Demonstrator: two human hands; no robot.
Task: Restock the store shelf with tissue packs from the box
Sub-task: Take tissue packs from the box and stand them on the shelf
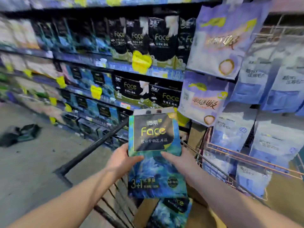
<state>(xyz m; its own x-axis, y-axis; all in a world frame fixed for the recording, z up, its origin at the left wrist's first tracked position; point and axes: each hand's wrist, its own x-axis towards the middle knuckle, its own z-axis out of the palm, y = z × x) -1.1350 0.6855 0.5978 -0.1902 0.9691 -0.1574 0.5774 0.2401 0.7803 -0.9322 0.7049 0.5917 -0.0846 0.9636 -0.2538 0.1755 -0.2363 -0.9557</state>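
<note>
Both hands hold a blue-green "Face" tissue pack (154, 145) upright in front of me, above a wire cart. My left hand (122, 159) grips its left edge and my right hand (178, 160) grips its right edge. Below it, another blue pack (172, 211) lies in a brown cardboard box (146, 209) inside the cart. The store shelf (102, 63) runs across the left and centre, its tiers filled with black and blue "Face" packs.
The cart's dark handle bar (92, 148) and wire sides (218, 171) surround the box. Lilac and white bagged goods (218, 41) hang on a rack at the right. A dark pack (21, 134) lies on the grey floor at the left. Yellow price tags (141, 62) hang from shelf edges.
</note>
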